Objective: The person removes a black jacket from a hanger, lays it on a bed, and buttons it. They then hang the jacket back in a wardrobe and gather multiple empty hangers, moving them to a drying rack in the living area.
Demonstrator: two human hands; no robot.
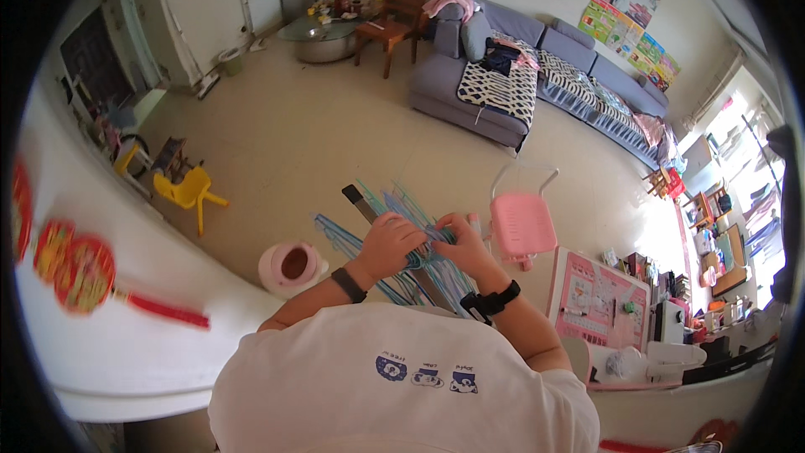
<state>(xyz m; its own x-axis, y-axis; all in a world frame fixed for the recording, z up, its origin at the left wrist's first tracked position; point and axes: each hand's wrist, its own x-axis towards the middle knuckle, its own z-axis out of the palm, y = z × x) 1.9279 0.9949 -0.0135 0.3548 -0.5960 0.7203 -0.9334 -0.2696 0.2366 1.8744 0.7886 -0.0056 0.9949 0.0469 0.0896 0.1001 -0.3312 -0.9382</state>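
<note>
A bunch of thin blue and teal rods, which look like clothes hangers (331,233), fans out in front of my body. My left hand (391,243) is closed over the bunch from the left, its fingers bent inward. From the right, my right hand (461,245) grips the same bunch, fingers curled and close to the left hand's fingertips. Where the two hands meet, the rods are crowded together and partly hidden. Beneath them runs a long flat grey-brown bar with a black end (355,195); its near part disappears under the rods and my shirt.
A white and pink container with brown contents (294,264) stands left of my forearm. At the right are a pink chair (523,225) and a desk with a pink mat (597,298). A yellow child's chair (189,191) and grey sofa (436,84) stand farther off.
</note>
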